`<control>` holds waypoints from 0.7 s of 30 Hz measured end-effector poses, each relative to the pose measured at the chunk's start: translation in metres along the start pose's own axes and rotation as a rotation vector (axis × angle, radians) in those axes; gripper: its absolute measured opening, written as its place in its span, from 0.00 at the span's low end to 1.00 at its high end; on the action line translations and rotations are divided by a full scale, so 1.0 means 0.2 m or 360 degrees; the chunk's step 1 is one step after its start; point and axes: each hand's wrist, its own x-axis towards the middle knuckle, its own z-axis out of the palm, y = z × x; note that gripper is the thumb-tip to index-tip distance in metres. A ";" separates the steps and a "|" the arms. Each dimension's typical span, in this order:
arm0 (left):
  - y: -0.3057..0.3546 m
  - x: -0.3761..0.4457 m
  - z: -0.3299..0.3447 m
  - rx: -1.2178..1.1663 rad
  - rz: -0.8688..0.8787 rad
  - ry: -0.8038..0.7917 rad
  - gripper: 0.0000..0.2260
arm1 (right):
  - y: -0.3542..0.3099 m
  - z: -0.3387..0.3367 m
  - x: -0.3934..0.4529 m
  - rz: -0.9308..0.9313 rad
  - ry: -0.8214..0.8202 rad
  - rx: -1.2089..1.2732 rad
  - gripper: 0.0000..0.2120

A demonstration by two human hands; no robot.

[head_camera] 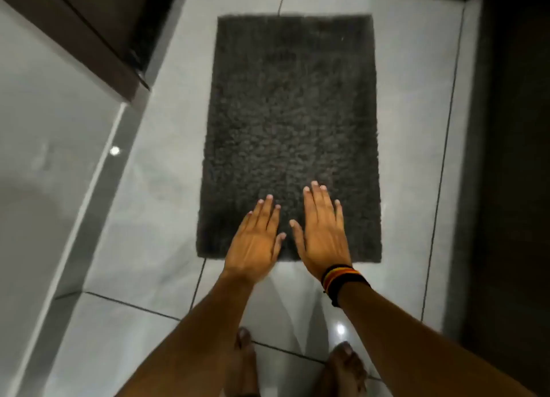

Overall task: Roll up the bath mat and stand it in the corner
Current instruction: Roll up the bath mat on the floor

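Note:
A dark grey shaggy bath mat (293, 113) lies flat and unrolled on the pale tiled floor, its long side running away from me. My left hand (256, 241) and my right hand (323, 233) hover palm down, side by side, over the mat's near edge, with fingers spread and nothing held. A striped band sits on my right wrist. Whether the palms touch the pile I cannot tell.
A dark wooden cabinet (89, 36) stands at the upper left, above a grey raised step (89, 194). A dark wall or door (512, 158) runs along the right. My bare feet (297, 367) stand on the glossy floor tiles (166, 173) just before the mat.

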 end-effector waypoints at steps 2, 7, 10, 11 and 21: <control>-0.04 0.06 0.21 -0.0002 -0.0074 -0.0168 0.26 | 0.11 0.24 -0.03 0.0064 -0.0136 0.0069 0.32; -0.14 0.05 0.54 0.0178 0.0010 -0.0362 0.23 | 0.37 0.61 -0.15 0.0009 -0.0696 -0.0484 0.32; -0.18 0.07 0.60 0.0347 0.0145 -0.0239 0.26 | 0.42 0.63 -0.12 -0.0172 -0.0656 -0.0793 0.19; -0.20 0.08 0.62 0.0405 0.0200 -0.0211 0.27 | 0.43 0.65 -0.10 -0.0289 -0.0572 -0.0872 0.14; -0.18 0.33 0.47 0.0225 -0.0039 -0.0328 0.13 | 0.40 0.44 0.11 -0.0115 -0.0626 -0.0546 0.08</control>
